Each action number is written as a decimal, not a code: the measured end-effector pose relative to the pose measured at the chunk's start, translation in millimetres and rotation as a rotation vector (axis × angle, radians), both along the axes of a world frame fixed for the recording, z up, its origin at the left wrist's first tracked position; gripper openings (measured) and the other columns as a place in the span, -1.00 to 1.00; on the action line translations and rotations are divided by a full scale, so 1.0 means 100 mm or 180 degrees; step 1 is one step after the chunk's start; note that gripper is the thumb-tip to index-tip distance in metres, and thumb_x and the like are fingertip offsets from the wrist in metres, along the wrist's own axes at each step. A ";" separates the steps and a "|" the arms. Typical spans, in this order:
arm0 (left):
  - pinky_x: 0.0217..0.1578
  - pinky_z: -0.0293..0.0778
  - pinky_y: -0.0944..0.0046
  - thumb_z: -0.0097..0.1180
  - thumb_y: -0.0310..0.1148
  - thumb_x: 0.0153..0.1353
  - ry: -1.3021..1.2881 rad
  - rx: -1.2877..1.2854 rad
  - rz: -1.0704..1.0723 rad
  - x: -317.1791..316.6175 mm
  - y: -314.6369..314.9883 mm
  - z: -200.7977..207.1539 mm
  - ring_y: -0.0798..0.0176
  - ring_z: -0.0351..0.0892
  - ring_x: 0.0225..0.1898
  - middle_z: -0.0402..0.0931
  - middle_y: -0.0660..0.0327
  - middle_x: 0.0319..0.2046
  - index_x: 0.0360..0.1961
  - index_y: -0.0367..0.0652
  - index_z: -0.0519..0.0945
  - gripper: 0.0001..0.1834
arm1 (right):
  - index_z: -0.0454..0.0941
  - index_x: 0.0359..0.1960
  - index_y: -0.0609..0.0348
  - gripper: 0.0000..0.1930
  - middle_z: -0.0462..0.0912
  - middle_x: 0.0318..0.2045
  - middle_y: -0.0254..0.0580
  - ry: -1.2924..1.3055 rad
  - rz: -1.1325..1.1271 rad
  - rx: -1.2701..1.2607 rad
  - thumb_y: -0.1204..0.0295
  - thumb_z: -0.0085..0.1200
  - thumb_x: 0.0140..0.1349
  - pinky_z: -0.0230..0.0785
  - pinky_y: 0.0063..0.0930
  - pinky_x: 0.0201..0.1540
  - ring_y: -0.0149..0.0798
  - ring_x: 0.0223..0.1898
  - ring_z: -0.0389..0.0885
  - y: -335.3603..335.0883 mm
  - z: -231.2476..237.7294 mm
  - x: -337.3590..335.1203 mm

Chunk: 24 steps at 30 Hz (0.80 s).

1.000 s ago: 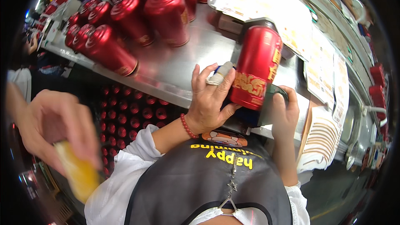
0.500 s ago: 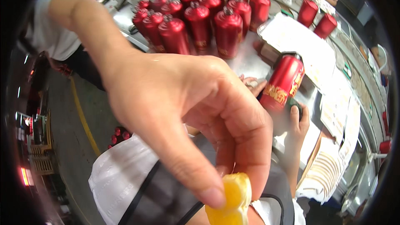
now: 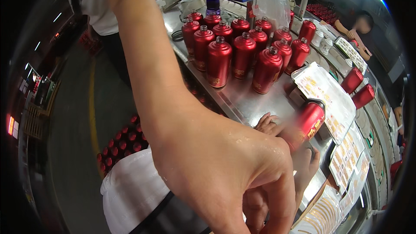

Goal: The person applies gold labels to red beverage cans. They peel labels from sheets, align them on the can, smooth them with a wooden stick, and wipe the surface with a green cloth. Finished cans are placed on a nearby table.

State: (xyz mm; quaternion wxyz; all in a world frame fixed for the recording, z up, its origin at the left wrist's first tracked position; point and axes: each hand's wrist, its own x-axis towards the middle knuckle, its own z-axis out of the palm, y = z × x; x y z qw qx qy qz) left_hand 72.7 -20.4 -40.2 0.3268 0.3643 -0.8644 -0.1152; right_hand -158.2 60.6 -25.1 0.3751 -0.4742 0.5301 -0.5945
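Red bottle (image 3: pixel 313 120) lies on its side above the metal table (image 3: pixel 255 104), at its near edge, and its long axis runs slanting: the lower end points toward the person, the other end points away and to the right, where it rests in a dark holder (image 3: pixel 320 102). The left hand (image 3: pixel 268 124) is at the left of the bottle, near its lower half; its fingers look partly spread, but most of it is hidden, so I cannot tell if it grips. The right hand (image 3: pixel 307 164) is at the right of the lower end, just beside it, with bent fingers near a small dark piece (image 3: pixel 311 150); I cannot tell if it is closed on this. Neither hand is clearly nearer to the bottle. A co-worker's hand (image 3: pixel 225 160) crosses in front, its fingers bent downward and the tips out of sight, and it covers the bottle's lower end. Beyond the left hand stand other red bottles (image 3: pixel 245 54); to the right lie label sheets (image 3: pixel 346 158).
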 end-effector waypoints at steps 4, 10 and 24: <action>0.37 -0.02 -0.29 0.20 0.04 0.18 0.0004 -0.0027 0.0060 0.00 0.09 -0.01 -0.17 0.21 0.33 0.37 -0.12 0.23 0.44 -0.33 0.16 -0.05 | 0.46 -0.03 0.26 -0.74 0.54 -0.24 -0.32 0.0071 0.0018 0.0003 0.28 0.00 0.49 0.36 -0.61 -0.11 -0.48 -0.21 0.47 0.00 -0.04 -0.04; 0.39 -0.05 -0.28 0.20 0.09 0.20 0.0107 -0.0081 -0.0086 -0.22 0.07 -0.16 -0.16 0.19 0.33 0.39 -0.10 0.22 0.46 -0.29 0.14 -0.03 | 0.46 -0.03 0.29 -0.72 0.54 -0.24 -0.28 0.0185 -0.0140 -0.0084 0.28 -0.03 0.50 0.36 -0.55 -0.09 -0.43 -0.20 0.48 -0.01 -0.02 -0.07; 0.42 -0.16 -0.30 0.37 -0.08 0.07 0.0421 -0.0363 -0.0094 -0.21 0.18 -0.07 -0.17 0.16 0.36 0.31 -0.08 0.28 0.51 -0.23 0.03 0.09 | 0.45 0.04 0.29 -0.70 0.57 -0.17 -0.26 0.0067 0.0031 -0.0054 0.27 -0.05 0.52 0.40 -0.58 -0.07 -0.44 -0.17 0.52 0.00 0.02 0.03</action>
